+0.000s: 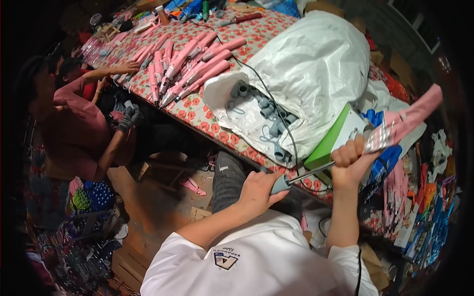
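Observation:
A folded pink umbrella [412,118] with a metal shaft lies slantwise across in front of me, its canopy end up at the right. My left hand [257,193] is closed round the grey handle [281,185] at the shaft's lower end. Higher up, my right hand [349,165] grips the umbrella where the shaft meets the lower edge of the pink cloth. Just beyond my hands, a white woven sack [316,64] lies on its side with its mouth open. Several grey handles [266,109] with cord loops show inside it.
A pile of pink folded umbrellas [190,64] rests on the flowered tablecloth [217,130]. Beside the sack stands a green and white box [330,140], and a black cable [269,89] runs over the sack. Bundled umbrellas crowd the right. At the left sits a person in pink [74,123].

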A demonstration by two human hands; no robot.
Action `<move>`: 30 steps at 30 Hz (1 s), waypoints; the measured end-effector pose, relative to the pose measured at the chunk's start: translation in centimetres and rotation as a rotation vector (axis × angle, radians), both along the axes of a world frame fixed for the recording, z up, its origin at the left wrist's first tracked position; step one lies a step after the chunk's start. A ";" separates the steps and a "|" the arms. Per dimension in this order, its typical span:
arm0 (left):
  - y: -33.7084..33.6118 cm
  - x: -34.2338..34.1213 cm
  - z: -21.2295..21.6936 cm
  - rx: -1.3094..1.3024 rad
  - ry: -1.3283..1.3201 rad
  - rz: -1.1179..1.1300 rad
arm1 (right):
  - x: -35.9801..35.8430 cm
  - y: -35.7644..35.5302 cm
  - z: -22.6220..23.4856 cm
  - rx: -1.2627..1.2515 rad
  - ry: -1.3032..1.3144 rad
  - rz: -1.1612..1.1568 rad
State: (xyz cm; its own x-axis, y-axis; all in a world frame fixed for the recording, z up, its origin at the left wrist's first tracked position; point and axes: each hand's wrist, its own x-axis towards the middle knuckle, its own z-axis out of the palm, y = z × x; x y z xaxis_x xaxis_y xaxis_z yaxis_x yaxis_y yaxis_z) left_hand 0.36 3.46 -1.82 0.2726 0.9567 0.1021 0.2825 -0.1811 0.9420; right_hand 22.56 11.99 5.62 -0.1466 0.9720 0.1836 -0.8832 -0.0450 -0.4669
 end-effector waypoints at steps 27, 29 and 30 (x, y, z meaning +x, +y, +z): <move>23.1 -24.9 -7.7 0.106 0.835 0.845 | 9.2 -10.0 -3.5 -0.003 -1.351 0.723; 25.9 -23.8 -7.8 0.402 1.151 0.832 | 14.5 -11.6 -2.9 -0.046 -1.024 0.669; 26.7 -22.1 -7.9 0.511 1.217 0.818 | 17.1 -11.9 -3.0 0.012 -0.859 0.568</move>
State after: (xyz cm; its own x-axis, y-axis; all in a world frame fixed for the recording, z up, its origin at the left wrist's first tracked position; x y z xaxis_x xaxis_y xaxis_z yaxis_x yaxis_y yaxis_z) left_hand -21.75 30.13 -9.75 -0.1299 0.8149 0.5649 0.9832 0.1796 -0.0330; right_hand 39.66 0.09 2.63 -0.6703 0.7172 -0.1906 -0.1012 -0.3428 -0.9340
